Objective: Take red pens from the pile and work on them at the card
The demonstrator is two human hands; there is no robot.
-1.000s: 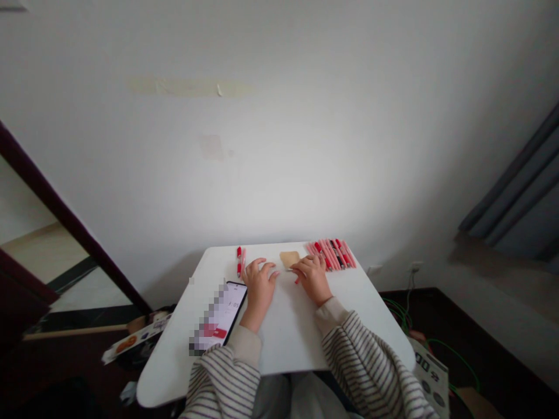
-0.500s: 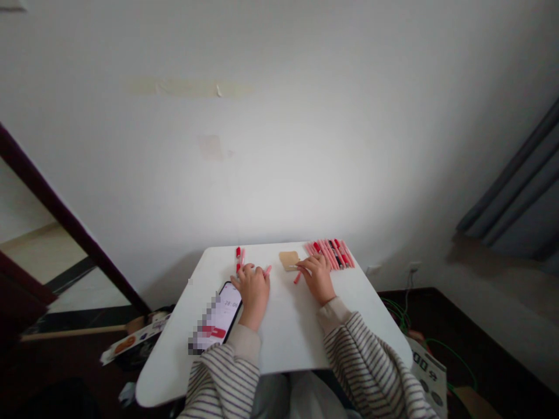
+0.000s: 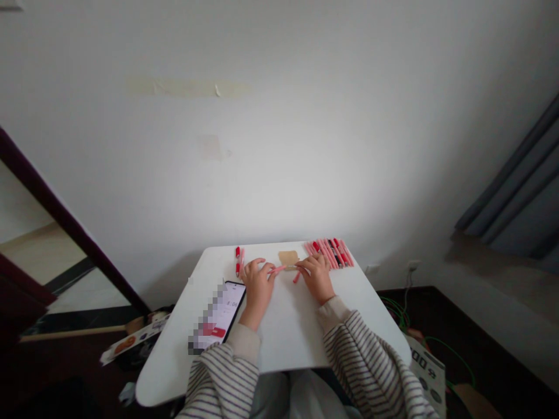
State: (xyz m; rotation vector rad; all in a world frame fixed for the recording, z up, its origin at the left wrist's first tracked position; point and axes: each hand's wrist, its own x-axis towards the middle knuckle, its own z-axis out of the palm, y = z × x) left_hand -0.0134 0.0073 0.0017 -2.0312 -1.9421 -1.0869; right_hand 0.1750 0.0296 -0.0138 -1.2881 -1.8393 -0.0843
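Note:
My left hand [image 3: 257,282] rests on the white table [image 3: 279,331], its fingertips pinching a thin pink pen [image 3: 278,269] that points right. My right hand [image 3: 315,273] is curled just beyond it, fingers meeting the pen's far end; a red piece [image 3: 297,277] sticks out under that hand. A small tan pad [image 3: 288,258] lies behind both hands. A row of several pink and red pens [image 3: 331,252] lies at the table's far right corner, close to my right hand.
Two red pens [image 3: 239,260] lie at the far left of the table. A phone [image 3: 220,317] with a lit screen sits by my left forearm. A cardboard box [image 3: 428,366] and green cable [image 3: 399,311] are on the floor right.
My left hand moved right from near the two red pens, bringing the pink pen to my right hand. My right hand barely shifted.

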